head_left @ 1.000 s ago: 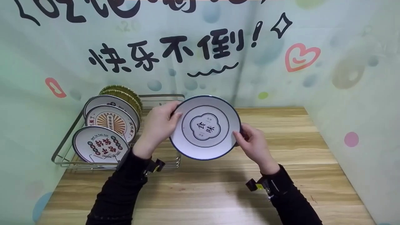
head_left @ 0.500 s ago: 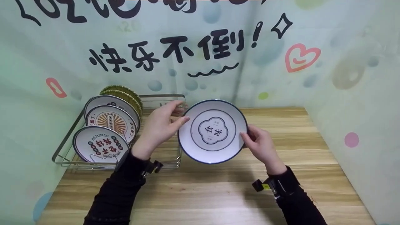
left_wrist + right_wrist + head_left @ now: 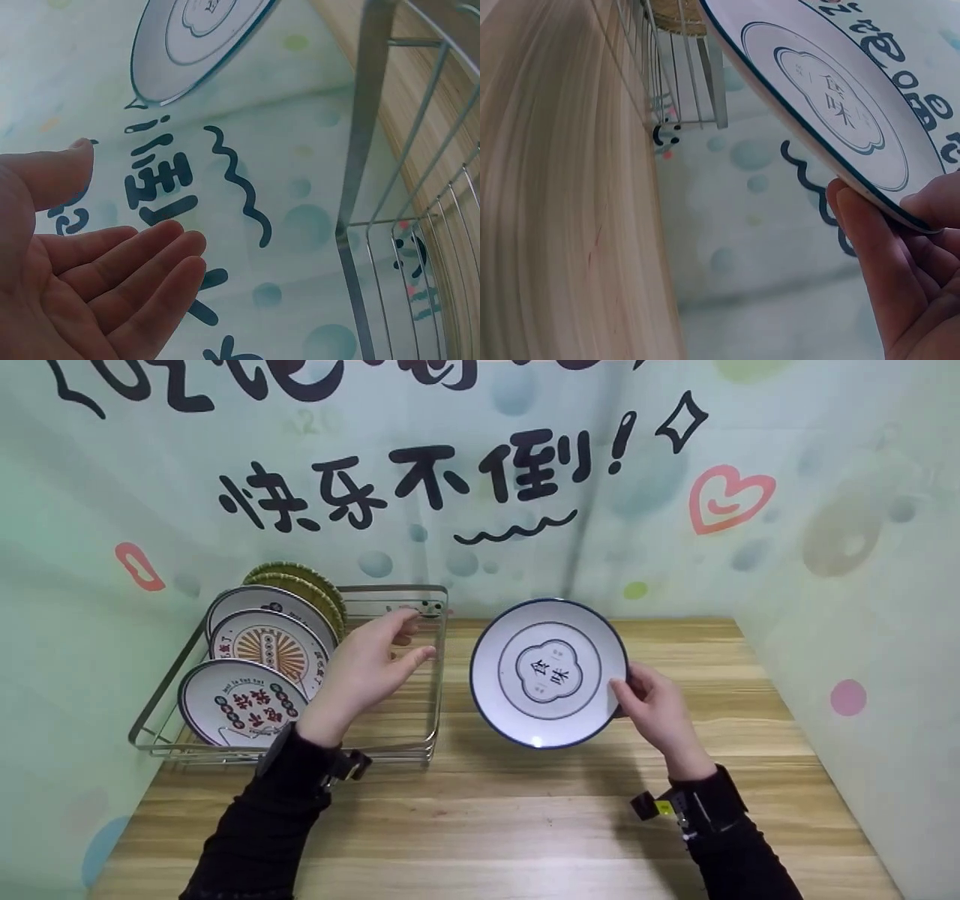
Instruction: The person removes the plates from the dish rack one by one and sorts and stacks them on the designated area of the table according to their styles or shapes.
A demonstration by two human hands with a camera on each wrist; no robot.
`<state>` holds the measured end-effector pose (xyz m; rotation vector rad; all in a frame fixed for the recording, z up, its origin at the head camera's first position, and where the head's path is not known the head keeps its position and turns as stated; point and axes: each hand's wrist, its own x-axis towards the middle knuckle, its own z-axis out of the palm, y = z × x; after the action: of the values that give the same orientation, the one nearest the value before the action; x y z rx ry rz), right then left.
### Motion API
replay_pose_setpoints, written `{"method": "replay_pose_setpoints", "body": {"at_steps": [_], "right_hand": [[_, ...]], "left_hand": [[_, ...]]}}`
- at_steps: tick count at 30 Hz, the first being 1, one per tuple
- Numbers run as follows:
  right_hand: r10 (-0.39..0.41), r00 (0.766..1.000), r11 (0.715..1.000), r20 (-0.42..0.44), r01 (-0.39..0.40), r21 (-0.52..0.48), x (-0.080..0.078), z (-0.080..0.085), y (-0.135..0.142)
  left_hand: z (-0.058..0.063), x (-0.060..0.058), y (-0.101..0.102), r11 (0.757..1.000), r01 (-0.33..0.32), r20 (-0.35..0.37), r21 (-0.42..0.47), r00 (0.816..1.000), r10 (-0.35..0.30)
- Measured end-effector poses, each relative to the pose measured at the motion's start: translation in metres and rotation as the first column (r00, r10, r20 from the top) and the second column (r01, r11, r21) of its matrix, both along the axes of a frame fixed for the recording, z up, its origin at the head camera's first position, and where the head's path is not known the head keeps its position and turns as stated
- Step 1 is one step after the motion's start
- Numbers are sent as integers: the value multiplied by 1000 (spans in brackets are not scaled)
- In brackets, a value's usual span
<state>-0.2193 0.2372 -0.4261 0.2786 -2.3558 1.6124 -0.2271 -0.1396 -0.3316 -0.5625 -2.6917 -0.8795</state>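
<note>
- Blue-rimmed plate (image 3: 549, 673) is pinched by the right hand (image 3: 658, 712); left hand (image 3: 366, 664) is relaxed, empty.
- Apparent step: one-handed holding; a firm grip is required next.

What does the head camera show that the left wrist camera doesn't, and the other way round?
Only the head view shows the right hand, plus the patterned plates and woven dishes in the rack.

Only the left wrist view shows the palm side of the left hand.

Both show the left hand, rack, table, wall lettering and held plate, which the wrist view cuts off.
</note>
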Motion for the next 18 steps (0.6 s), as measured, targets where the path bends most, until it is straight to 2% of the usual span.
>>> {"method": "replay_pose_setpoints", "body": {"at_steps": [4,11,18], "right_hand": [[-11,1000,1000,11,11,0,-2,-4,11],[-15,996,1000,92,13,16,-4,-7,27],[-47,994,997,96,41,66,-5,-10,43]], "left_hand": [[-3,-1,-7,1000,-18,1,-7,1000,18],[-5,-3,-18,998,-51,25,-29,998,52],[-5,-5,-30,994,-83,43,-74,995,87]]}}
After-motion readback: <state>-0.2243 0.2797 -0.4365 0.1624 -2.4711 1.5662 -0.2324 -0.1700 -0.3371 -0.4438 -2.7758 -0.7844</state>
